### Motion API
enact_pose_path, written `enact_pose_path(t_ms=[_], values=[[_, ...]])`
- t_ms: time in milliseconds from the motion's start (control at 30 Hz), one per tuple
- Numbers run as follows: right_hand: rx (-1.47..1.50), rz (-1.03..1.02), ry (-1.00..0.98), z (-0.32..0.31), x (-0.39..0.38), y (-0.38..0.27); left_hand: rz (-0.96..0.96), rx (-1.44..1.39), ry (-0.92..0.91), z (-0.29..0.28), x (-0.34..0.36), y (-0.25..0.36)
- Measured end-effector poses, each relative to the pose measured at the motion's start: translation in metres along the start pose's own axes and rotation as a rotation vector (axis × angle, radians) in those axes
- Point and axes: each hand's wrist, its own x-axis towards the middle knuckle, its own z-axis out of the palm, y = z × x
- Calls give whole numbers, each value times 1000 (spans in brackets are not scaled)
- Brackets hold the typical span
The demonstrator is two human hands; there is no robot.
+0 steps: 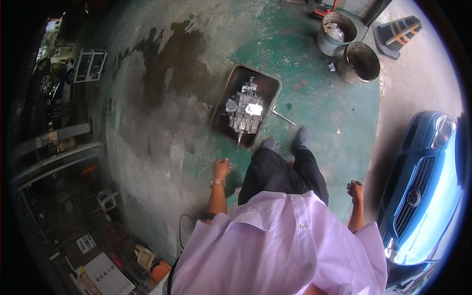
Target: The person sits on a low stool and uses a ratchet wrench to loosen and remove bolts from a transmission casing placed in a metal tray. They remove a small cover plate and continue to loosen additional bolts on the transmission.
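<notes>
On stained green floor (319,105), gearbox (245,110)

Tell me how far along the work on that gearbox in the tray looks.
Done: the grey metal gearbox lies in the brown rectangular drip tray on the green floor, a long metal tool beside it. In hand: nothing; the left hand and right hand hang empty. Left: the gearbox looks fully assembled, not opened.
</notes>
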Motion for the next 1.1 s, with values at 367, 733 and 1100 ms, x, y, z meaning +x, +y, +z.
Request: enact_pose_path(t_ms=[367,733,1100], values=[[-252,-169,-135,67,33,-147,-228,-232,120,-33,-53,-110],[-490,-166,-105,99,-11,-127,-44,-47,74,-90,5,-192],[-689,-207,-155,134,71,-185,-176,-485,302,-111,9,-127]])
